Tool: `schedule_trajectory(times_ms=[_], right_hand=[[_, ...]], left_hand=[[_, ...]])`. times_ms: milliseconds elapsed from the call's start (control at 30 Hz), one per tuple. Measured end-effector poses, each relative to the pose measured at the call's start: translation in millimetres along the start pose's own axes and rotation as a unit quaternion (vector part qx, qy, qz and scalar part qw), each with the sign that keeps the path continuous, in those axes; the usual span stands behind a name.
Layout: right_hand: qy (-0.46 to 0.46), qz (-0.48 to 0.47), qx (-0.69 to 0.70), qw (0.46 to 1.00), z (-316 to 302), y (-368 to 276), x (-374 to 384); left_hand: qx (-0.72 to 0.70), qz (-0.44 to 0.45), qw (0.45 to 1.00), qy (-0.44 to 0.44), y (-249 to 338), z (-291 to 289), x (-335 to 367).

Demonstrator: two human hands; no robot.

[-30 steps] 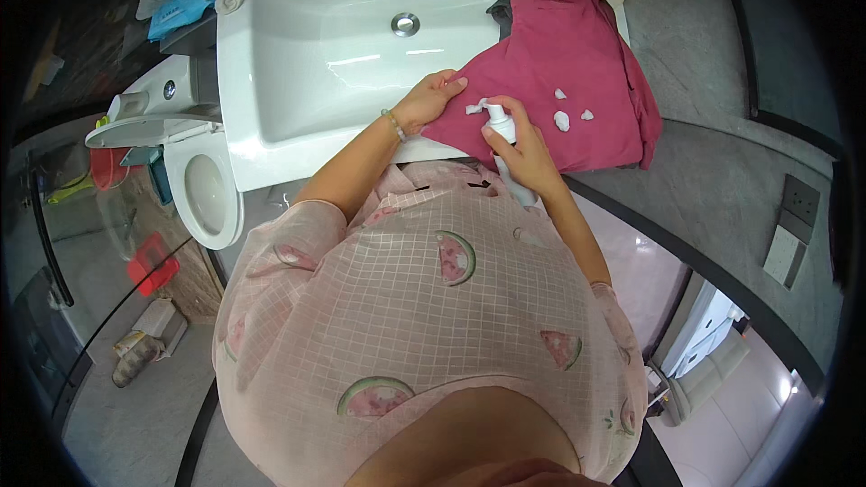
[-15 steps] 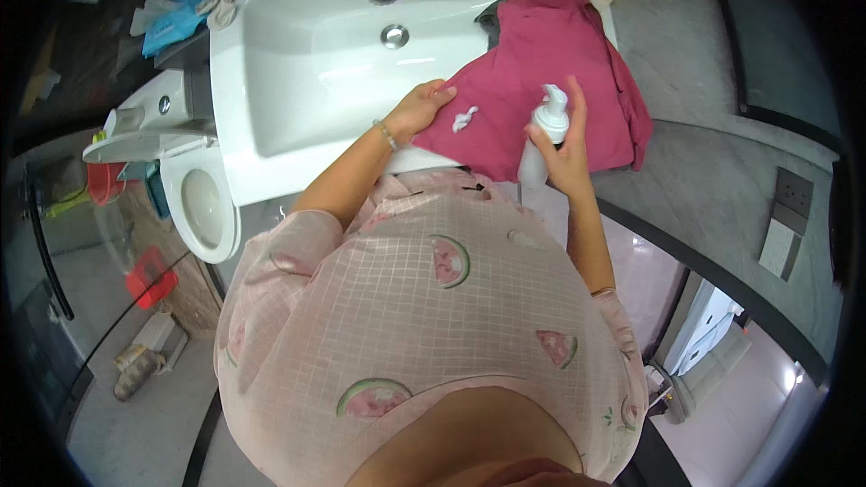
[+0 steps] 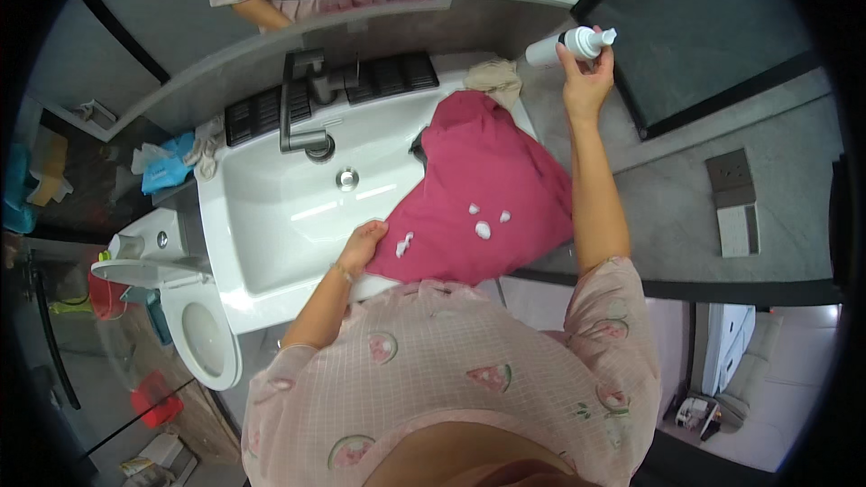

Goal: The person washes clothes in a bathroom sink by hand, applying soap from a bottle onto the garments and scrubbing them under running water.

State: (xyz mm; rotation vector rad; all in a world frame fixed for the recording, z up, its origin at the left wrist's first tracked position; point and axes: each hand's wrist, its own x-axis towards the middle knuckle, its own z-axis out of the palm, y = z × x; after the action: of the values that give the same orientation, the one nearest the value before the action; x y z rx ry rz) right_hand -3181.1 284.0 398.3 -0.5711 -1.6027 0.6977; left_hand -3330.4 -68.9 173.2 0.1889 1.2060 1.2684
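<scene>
Magenta garment [image 3: 519,176] lies across the right side of the sink [image 3: 271,239], its near-left edge pinched by the left hand [image 3: 365,244]; the right hand [image 3: 588,81], beyond it, grasps a sideways-tilted white pump bottle [image 3: 547,51].

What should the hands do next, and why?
Maybe the right hand should set the bottle down: it holds it away from the pink cloth, where white blobs already sit. The left hand holds the cloth's edge, so a free right hand could probably help.
</scene>
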Motion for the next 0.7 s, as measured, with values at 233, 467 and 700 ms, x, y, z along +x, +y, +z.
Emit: schedule_trajectory(times_ms=[233, 467, 700], right_hand=[[0.03, -0.171, 0.092, 0.98, 52, -30, 91], [0.085, -0.194, -0.153, 0.965, 90, -10, 140], [0.11, -0.196, -0.234, 0.946, 88, -15, 138]], left_hand=[[-0.001, 0.04, 0.999, 0.027, -10, -5, -2], [0.008, 0.055, 0.997, 0.046, 1, 1, 1], [0.021, 0.022, 0.996, 0.083, 5, 10, -7]])
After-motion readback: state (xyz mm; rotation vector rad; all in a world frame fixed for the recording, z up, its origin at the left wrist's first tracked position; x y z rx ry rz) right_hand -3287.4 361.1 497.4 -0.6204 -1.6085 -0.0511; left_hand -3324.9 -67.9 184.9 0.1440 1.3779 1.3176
